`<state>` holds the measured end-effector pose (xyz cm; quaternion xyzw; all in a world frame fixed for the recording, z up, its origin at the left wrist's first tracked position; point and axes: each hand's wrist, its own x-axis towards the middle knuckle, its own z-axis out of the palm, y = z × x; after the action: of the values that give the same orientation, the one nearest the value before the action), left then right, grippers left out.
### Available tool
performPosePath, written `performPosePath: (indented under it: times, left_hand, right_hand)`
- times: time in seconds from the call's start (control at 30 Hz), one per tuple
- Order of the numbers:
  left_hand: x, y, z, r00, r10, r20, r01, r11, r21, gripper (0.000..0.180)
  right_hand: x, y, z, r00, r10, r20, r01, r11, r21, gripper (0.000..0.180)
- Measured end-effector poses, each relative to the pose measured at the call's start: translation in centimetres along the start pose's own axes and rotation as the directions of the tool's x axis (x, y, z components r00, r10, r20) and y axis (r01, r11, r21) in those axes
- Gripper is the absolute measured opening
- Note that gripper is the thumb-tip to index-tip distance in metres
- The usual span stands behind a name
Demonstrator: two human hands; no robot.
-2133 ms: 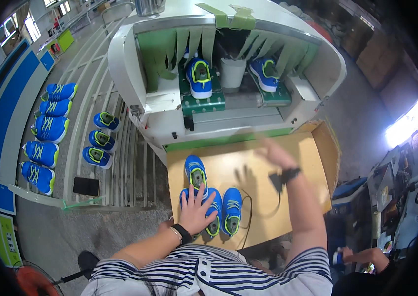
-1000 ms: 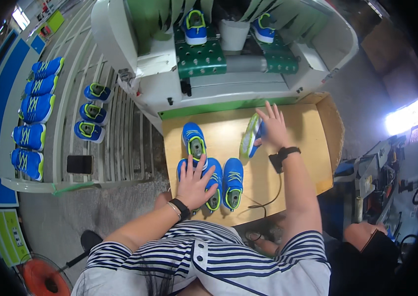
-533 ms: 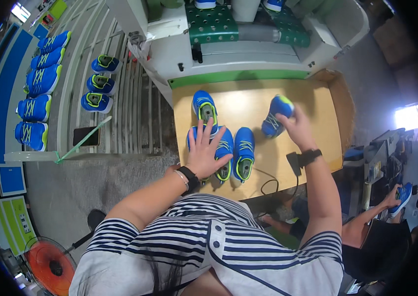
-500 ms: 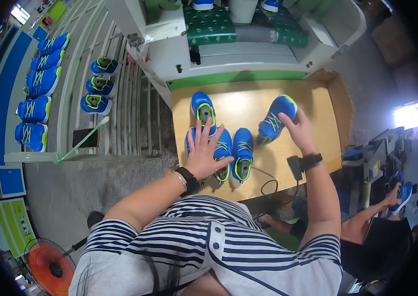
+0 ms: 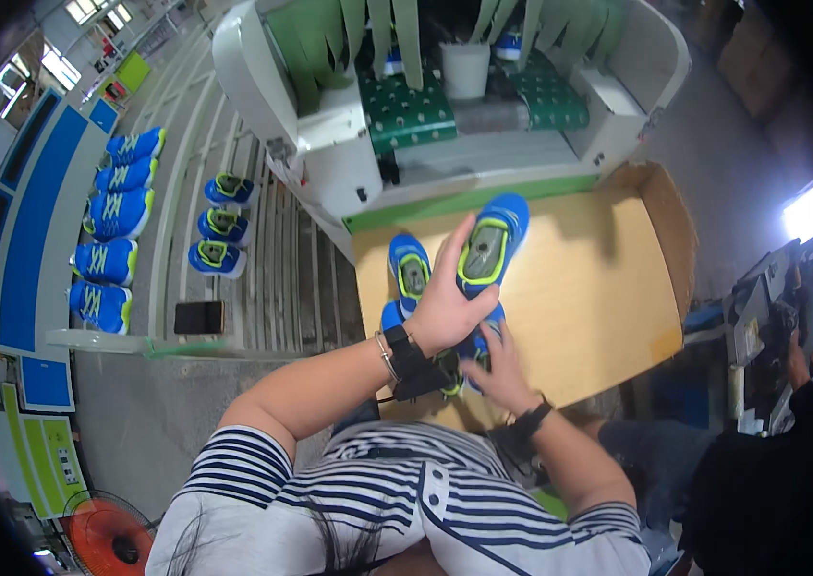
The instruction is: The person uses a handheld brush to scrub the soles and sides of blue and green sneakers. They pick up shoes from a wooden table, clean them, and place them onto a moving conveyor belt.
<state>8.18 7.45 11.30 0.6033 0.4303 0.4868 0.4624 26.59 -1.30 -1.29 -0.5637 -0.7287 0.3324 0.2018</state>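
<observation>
My left hand [image 5: 451, 305] is closed round the heel end of a blue sneaker [image 5: 512, 217] with a lime-edged collar, lifted above the table with its toe pointing away from me. Just below and to the right, my right hand [image 5: 504, 372] has its fingers curled on another blue sneaker [image 5: 479, 362], mostly covered by my hands. One more blue sneaker [image 5: 405, 252] lies on the table to the left of my left hand. Parts of other sneakers show under my left wrist, and their full shapes are hidden.
The wooden tabletop [image 5: 598, 298] has a cardboard side [image 5: 667, 226] at its right. Beyond it stands a white machine with a green perforated belt [image 5: 409, 113]. Several blue sneakers [image 5: 118, 213] and a phone [image 5: 200, 318] are on the left rack. Another person [image 5: 762, 470] is at the right.
A sneaker is now up in my left hand, which was spread open over the shoes. My right hand has moved left and nearer, from the single sneaker to the group.
</observation>
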Motion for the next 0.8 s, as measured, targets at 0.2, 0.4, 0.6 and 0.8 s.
performPosePath:
  times: [0.2,0.4,0.6,0.8]
  left_hand:
    - [14.8,1.4,-3.3,0.823,0.404,-0.400,-0.226,0.878,0.421,0.097]
    - [22.7,-2.7,-9.7,0.844,0.288,-0.453,-0.009,0.851,0.525,0.096]
    - [12.3,-2.7,-6.0,0.893,0.409,-0.188,-0.235,0.780,0.579,0.082]
    - [-1.7,-3.6,-0.7,0.983,-0.049,0.179,-0.107,0.641,0.760,0.074]
  right_hand:
    - [-1.9,-0.3,-0.9,0.982,0.184,-0.044,-0.172,0.966,0.193,0.100]
    - [2.2,0.0,-8.4,0.953,0.286,-0.099,-0.173,0.784,0.595,0.085]
    - [16.1,-7.9,-22.1,0.722,-0.169,-0.671,0.422,0.876,0.234,0.075]
    - [35.5,-3.8,-25.4,0.667,-0.260,-0.698,0.142,0.964,-0.224,0.078]
